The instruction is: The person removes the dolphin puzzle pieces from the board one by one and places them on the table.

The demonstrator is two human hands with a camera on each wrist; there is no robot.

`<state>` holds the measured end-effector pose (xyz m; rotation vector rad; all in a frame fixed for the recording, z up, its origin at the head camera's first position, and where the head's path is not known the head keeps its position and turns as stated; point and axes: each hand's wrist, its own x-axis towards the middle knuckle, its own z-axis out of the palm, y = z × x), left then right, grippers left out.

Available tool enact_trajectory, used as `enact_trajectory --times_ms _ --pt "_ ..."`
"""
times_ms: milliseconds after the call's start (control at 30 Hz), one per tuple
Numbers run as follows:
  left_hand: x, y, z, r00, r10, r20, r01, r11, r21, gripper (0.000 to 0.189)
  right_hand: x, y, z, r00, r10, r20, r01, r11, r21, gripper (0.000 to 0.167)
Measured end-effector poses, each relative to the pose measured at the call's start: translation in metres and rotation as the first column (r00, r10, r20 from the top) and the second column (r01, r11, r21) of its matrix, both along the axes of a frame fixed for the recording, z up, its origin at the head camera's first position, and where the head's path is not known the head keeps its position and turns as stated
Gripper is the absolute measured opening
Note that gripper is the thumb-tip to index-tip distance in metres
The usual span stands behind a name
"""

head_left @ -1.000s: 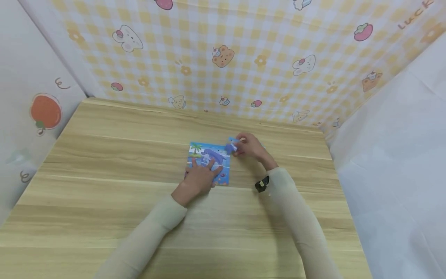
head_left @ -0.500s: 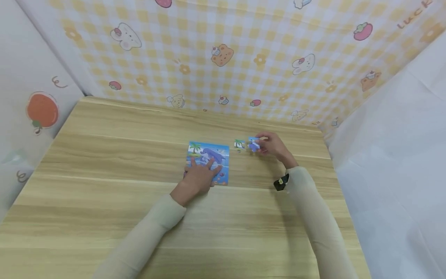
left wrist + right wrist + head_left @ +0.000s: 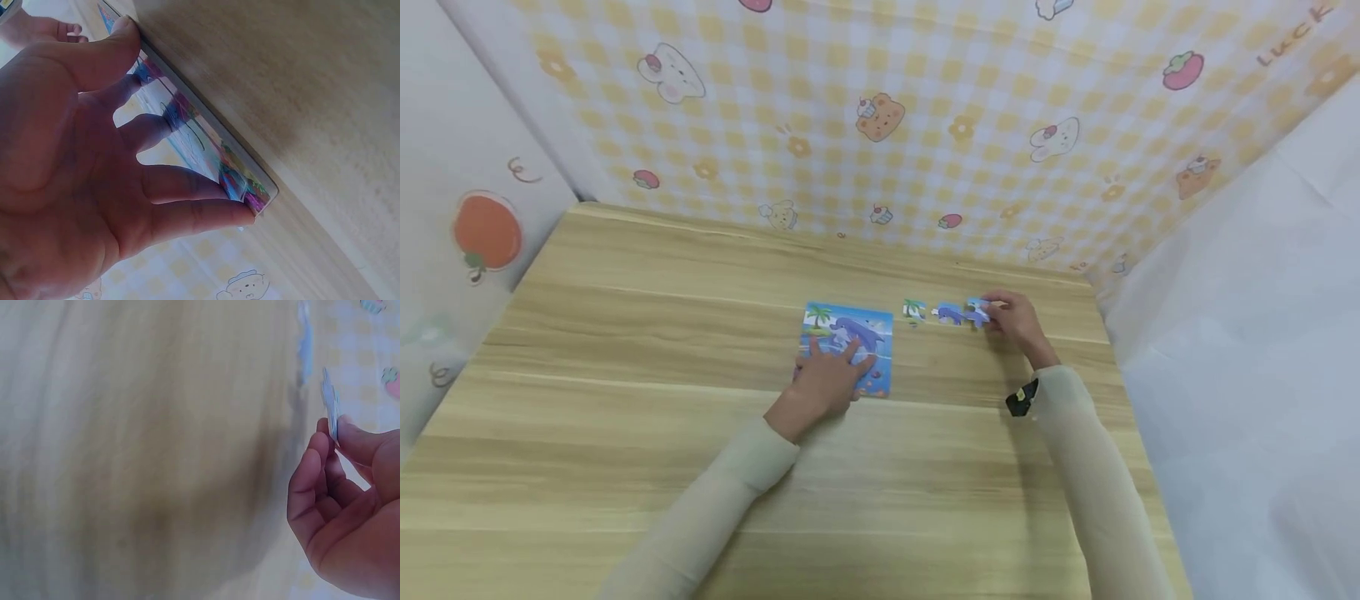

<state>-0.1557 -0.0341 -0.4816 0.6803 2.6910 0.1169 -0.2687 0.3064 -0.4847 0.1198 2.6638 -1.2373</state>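
Note:
A square dolphin jigsaw puzzle (image 3: pixel 880 333) lies on the wooden table. My left hand (image 3: pixel 827 382) rests on its lower left part with fingers spread; in the left wrist view the fingertips (image 3: pixel 234 212) touch the puzzle (image 3: pixel 206 147). To the right of the puzzle, a palm-tree piece (image 3: pixel 913 309) and a dolphin-head piece (image 3: pixel 949 314) lie in a row. My right hand (image 3: pixel 1017 323) pinches another blue-and-purple puzzle piece (image 3: pixel 976 310) at the right end of that row. From the right wrist view, this piece (image 3: pixel 330 403) stands edge-on between thumb and fingers, above the table.
The wooden table (image 3: pixel 647 475) stretches to both sides and toward me. A yellow checked cloth (image 3: pixel 925 75) with cartoon prints hangs behind its far edge. White sheets (image 3: pixel 1247 333) stand on the left and right.
My right hand has carried pieces away from the puzzle to the right. It has laid down the palm-tree piece, then the dolphin-head piece. The left hand stays put.

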Motion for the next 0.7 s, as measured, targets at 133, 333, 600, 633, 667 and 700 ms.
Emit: enact_trajectory --times_ms 133,333,600,633,667,700 --pt "0.000 -0.001 0.001 1.000 0.002 0.004 -0.002 1.000 0.001 0.061 0.000 0.007 -0.006 0.999 -0.014 -0.030 0.016 0.997 0.069 0.031" --pt "0.001 -0.002 0.004 1.000 0.011 0.015 -0.012 1.000 0.008 0.061 -0.002 0.004 -0.010 0.998 -0.014 -0.057 0.023 0.985 0.172 0.025" --pt "0.000 -0.003 0.001 1.000 -0.022 -0.021 0.022 1.000 -0.010 0.061 -0.001 -0.002 -0.012 0.997 0.045 -0.070 -0.017 0.933 0.360 0.026" --pt "0.000 -0.003 0.000 0.999 -0.026 -0.025 0.025 1.000 -0.011 0.061 -0.001 -0.002 -0.012 0.997 0.044 -0.064 -0.018 0.931 0.365 0.026" --pt "0.000 -0.003 0.000 0.999 -0.028 -0.029 0.028 1.000 -0.012 0.061 -0.001 -0.002 -0.013 0.997 0.044 -0.061 -0.019 0.929 0.369 0.027" --pt "0.001 -0.003 0.000 0.999 -0.029 -0.031 0.029 1.000 -0.011 0.061 -0.001 -0.003 -0.013 0.997 0.042 -0.057 -0.018 0.929 0.369 0.026"
